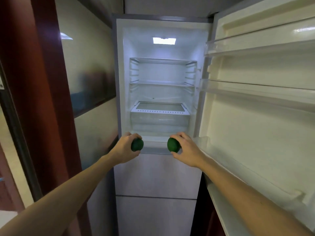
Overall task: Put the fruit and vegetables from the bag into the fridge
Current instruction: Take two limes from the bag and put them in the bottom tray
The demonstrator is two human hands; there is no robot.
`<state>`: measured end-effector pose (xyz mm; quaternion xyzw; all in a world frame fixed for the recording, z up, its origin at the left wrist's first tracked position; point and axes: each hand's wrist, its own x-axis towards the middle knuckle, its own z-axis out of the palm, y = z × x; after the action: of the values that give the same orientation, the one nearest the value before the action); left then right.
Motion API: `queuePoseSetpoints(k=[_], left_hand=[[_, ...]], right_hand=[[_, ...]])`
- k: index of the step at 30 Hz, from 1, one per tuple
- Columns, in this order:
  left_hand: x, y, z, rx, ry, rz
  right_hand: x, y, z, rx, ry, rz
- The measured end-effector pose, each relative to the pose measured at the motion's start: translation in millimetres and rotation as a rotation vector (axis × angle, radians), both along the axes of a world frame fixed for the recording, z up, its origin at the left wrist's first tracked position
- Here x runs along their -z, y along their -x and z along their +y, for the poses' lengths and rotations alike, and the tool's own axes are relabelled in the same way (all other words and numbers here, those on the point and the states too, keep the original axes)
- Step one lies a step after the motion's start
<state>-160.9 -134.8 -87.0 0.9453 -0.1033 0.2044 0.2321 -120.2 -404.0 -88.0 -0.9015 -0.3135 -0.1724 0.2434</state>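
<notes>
The left hand [125,148] curls round the first green fruit [137,144], which shows at its 3 o'clock side. The right hand [186,149] grips the second green fruit [173,145] at its 9 o'clock. Both fruits hang before the open fridge [119,82] (crisper drawer [160,120] at 12 o'clock).

- I'm looking at what is reading as a home kitchen, or a kitchen corner of a flat.
- A tall household fridge [158,176] is standing in a narrow recess, its upper door [255,133] hanging wide open on the right.
- Inside, a ceiling light [164,40] is glowing over glass shelves [162,83] and a clear crisper drawer [160,120].
- Clear bins [255,46] are running across the door's inner face.
- Two closed compartment fronts [156,217] are sitting below the lit section.
- On my left, a cream wall [88,48] is running up to the fridge, with a dark red-brown wooden frame [42,82] standing beside it.
</notes>
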Motion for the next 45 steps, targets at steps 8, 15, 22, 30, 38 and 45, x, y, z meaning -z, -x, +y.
queuePoseSetpoints(k=[8, 15, 22, 30, 38, 45], left_hand=[[-6, -49, 16, 0.017, 0.028, -0.004], [-15, -103, 30, -0.012, 0.046, -0.005], [-30, -167, 31, 0.003, 0.022, -0.047], [-36, -238, 17, -0.012, -0.007, -0.048], [-40, -289, 22, -0.058, 0.016, -0.053], [-40, -331, 36, -0.049, 0.021, -0.064]], right_hand=[[-12, -58, 14, -0.002, 0.003, 0.012], [-24, -125, 33, -0.045, 0.062, 0.001], [-40, -202, 55, -0.093, 0.076, 0.012], [-46, -269, 61, -0.150, 0.011, 0.007], [-47, -314, 69, -0.176, 0.021, -0.018], [-43, -355, 72, -0.149, 0.026, -0.020]])
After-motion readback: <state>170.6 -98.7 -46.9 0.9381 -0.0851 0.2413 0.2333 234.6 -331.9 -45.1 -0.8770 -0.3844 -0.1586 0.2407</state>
